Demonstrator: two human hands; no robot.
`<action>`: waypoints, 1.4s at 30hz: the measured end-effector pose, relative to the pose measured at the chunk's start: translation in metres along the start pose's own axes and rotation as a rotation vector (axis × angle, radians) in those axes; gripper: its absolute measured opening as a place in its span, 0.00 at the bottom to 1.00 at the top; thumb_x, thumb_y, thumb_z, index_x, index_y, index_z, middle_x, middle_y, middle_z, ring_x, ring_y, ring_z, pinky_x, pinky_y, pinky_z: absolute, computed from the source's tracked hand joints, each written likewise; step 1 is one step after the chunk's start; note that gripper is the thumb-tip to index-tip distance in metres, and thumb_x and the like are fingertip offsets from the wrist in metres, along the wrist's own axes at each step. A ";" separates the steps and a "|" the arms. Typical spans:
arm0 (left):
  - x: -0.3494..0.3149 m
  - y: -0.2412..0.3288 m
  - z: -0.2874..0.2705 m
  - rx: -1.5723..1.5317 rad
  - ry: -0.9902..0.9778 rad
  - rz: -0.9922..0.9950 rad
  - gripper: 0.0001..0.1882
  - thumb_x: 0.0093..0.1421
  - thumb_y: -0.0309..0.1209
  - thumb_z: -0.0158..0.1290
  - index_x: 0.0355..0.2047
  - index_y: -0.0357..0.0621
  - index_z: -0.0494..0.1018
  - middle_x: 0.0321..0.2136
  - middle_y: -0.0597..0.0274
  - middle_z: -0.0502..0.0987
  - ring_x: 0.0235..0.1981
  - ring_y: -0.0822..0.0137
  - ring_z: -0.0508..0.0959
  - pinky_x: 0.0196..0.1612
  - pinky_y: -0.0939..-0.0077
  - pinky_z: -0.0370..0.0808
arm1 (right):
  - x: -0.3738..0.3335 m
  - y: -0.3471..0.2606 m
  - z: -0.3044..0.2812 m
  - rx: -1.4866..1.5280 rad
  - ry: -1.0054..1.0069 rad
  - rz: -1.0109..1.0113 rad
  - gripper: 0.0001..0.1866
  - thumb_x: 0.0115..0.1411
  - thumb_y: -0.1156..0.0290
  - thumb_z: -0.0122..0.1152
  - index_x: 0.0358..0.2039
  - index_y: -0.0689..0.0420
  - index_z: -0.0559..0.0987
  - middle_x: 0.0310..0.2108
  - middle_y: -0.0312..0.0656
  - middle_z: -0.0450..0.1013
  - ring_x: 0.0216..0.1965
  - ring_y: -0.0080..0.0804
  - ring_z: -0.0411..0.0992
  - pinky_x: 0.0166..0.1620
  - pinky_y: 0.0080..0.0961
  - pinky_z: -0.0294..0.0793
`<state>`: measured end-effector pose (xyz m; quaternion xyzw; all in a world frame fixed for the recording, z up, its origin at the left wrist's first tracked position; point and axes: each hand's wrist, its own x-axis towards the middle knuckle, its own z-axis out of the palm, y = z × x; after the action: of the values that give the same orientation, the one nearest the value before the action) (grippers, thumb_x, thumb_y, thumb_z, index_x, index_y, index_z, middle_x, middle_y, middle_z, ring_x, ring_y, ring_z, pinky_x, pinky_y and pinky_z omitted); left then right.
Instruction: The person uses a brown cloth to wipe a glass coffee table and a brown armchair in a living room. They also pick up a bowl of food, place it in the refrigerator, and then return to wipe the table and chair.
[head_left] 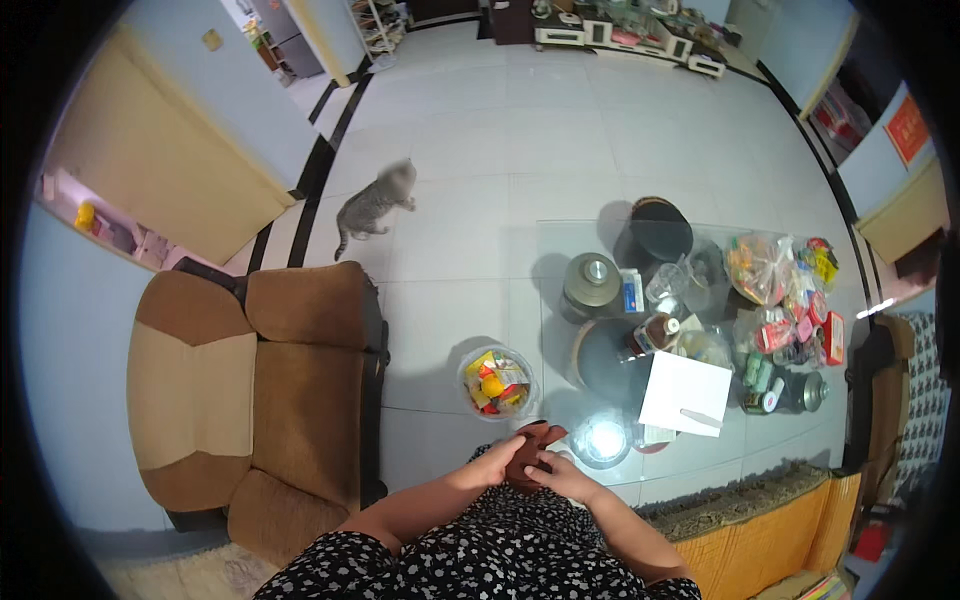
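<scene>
In front of my body, my left hand (496,463) and my right hand (563,478) are both closed on a reddish-brown, soft-looking item (524,456) with flaps or folds at its top. Its exact kind cannot be made out. My left hand grips it from the left side, while my right hand's fingers press against its right side. Just beyond the hands, a round clear tub (533,389) stands on the floor, filled with colourful packets and something yellow.
To the right is a glass table (558,345) bearing a white sheet (678,385), a metal canister (592,283), a brown bottle (655,335) and several bagged goods (762,268). A brown sofa (310,400) stands left. A grey cat (370,212) is on the tiled floor (480,150).
</scene>
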<state>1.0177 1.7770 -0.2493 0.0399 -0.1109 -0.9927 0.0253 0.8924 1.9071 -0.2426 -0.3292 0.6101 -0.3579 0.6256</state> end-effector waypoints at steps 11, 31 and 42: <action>0.066 0.027 -0.053 0.254 0.856 0.076 0.22 0.62 0.32 0.45 0.57 0.46 0.64 0.47 0.56 0.71 0.47 0.58 0.74 0.50 0.67 0.72 | -0.040 0.058 -0.073 -0.074 0.290 0.107 0.18 0.64 0.67 0.55 0.52 0.62 0.72 0.41 0.40 0.76 0.42 0.29 0.73 0.46 0.25 0.72; 0.286 -0.026 -0.192 2.375 1.367 0.227 0.33 0.51 0.50 0.58 0.58 0.65 0.66 0.67 0.55 0.49 0.67 0.42 0.47 0.58 0.31 0.54 | -0.047 0.258 -0.269 -1.272 -0.143 -0.423 0.33 0.56 0.54 0.58 0.60 0.53 0.66 0.63 0.47 0.56 0.66 0.44 0.51 0.62 0.48 0.55; 0.364 0.080 -0.258 2.345 1.642 0.539 0.29 0.51 0.50 0.55 0.55 0.64 0.70 0.63 0.57 0.57 0.65 0.47 0.52 0.62 0.45 0.56 | -0.036 0.296 -0.263 -1.260 -0.010 -0.575 0.30 0.59 0.54 0.49 0.60 0.53 0.67 0.63 0.46 0.59 0.63 0.43 0.56 0.62 0.46 0.56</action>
<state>0.6803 1.6212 -0.5088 0.5604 -0.7997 0.0024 0.2155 0.6437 2.1004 -0.4845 -0.7800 0.5874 -0.0853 0.1981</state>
